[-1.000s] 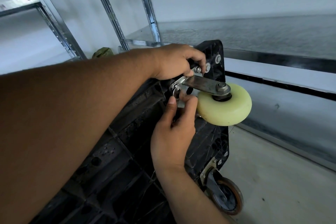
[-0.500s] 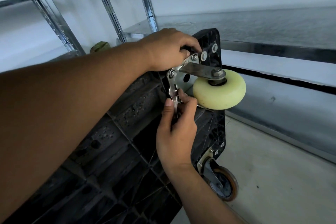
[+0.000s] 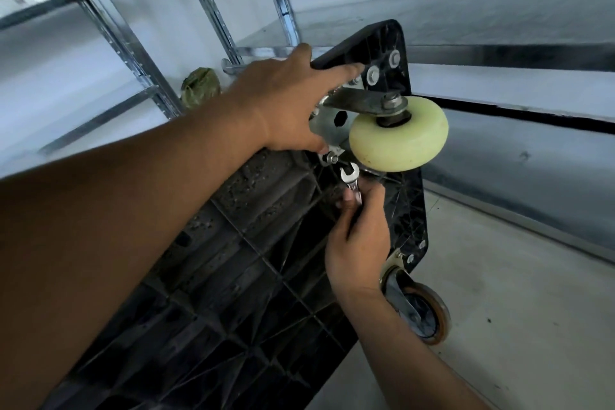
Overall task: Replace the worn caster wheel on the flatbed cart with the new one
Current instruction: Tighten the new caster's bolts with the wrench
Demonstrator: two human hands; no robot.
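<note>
The black plastic flatbed cart (image 3: pixel 253 263) stands tipped on its side, ribbed underside toward me. A pale yellow caster wheel (image 3: pixel 399 138) in a metal bracket (image 3: pixel 332 120) sits at the cart's upper corner. My left hand (image 3: pixel 286 100) lies flat over the bracket and the cart's edge, fingers spread, gripping nothing. My right hand (image 3: pixel 359 236) is below the wheel, holding a small silver open-end wrench (image 3: pixel 351 181). The wrench jaw points up, just below and right of a bolt (image 3: pixel 331 159) at the bracket's lower corner, not touching it. A worn brown-rimmed caster (image 3: pixel 421 313) sits at the lower corner.
Metal shelving uprights (image 3: pixel 213 17) and a shelf board (image 3: pixel 499 23) stand behind the cart. A green bundle (image 3: pixel 199 85) lies by the uprights. Grey concrete floor (image 3: pixel 515 326) runs to the right, with a wall panel above it.
My left hand has let go of the cart's top edge and now lies open on the bracket. My right hand has drawn the wrench slightly down and off the bolt.
</note>
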